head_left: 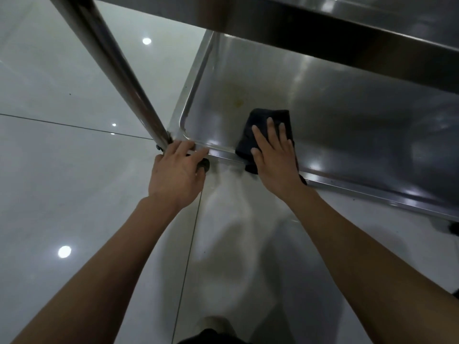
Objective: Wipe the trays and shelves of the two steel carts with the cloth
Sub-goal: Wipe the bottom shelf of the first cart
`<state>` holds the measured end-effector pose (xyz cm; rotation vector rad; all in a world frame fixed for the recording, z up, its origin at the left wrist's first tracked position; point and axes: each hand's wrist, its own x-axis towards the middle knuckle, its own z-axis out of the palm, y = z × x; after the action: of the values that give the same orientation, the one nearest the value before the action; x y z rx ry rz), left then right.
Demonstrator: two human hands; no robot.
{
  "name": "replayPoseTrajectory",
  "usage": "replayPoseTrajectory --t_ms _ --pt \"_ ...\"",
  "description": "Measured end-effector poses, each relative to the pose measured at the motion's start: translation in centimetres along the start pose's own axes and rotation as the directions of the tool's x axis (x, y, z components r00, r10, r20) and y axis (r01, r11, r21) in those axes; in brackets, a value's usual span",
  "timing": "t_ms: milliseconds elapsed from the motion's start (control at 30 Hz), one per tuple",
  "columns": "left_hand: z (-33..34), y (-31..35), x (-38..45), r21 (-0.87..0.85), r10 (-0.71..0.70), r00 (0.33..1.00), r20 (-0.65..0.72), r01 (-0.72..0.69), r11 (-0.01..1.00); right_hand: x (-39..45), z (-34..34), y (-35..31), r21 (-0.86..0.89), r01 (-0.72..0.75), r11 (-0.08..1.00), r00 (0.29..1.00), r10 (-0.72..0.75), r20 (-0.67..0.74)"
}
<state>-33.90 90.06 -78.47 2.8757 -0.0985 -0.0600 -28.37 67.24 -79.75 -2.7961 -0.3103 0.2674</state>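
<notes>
Fingers [272, 131] of right hand [275, 160] lying straight and slightly spread, pressing flat on dark cloth [263, 122], gripping nothing by curling. Cloth looking soft and matte, near black, folded into a rough pad, resting partly on the lower tray's floor and draping over its near rim, one corner hanging below the edge.

Left hand [177, 172] resting on the tray's near left corner, fingers bent over the rim beside the foot of the upright post [116, 70]; thumb hidden, so cannot tell how firmly holding.

Lower tray [335, 103] showing as brushed steel, smooth and dull-shining, shaped as a shallow rectangular pan with rounded inner corners and a raised flat lip. Holding only the cloth and a faint yellowish stain [236, 95] on the floor, just beyond the cloth, toward the left side. Streaky reflections running across the metal.

Post rising as a round polished steel tube, slanting up to the top left. Upper shelf [323, 28] crossing overhead, steel too, darker on its underside, shading the tray's far part.

Dark caster [204, 165] peeking out under the corner, just beside the left hand. Floor [62, 182] spreading below, glossy pale tiles with thin dark joints, reflecting round ceiling lights. Bare forearms reaching in from the bottom edge.
</notes>
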Motion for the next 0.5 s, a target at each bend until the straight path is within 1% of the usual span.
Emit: replayPoseTrajectory --t_ms 67,233,333,400,500 --pt "0.1 -0.6 -0.2 -0.029 0.009 0.999 -0.031 -0.01 1.0 1.1 0.6 -1.9 0.01 0.018 1.0 1.0 -0.018 0.004" --pt "0.4 -1.5 -1.1 -0.101 -0.022 0.997 -0.078 0.014 0.995 4.1 2.2 -6.5 -0.009 0.075 0.997 0.997 -0.074 0.035" --pt "1.0 -1.9 -1.4 -0.119 0.007 0.998 -0.068 -0.015 0.993 6.6 3.0 -9.6 -0.013 0.138 0.99 0.988 -0.136 0.077" --pt "1.2 -1.9 -1.4 -0.142 -0.001 0.998 -0.059 -0.007 0.99 8.0 3.2 -11.0 -0.002 0.165 0.986 0.981 -0.164 0.107" --pt "1.1 -1.9 -1.3 -0.115 -0.01 0.999 -0.051 0.004 0.993 8.6 3.1 -10.7 0.009 0.182 0.983 0.973 -0.182 0.14"
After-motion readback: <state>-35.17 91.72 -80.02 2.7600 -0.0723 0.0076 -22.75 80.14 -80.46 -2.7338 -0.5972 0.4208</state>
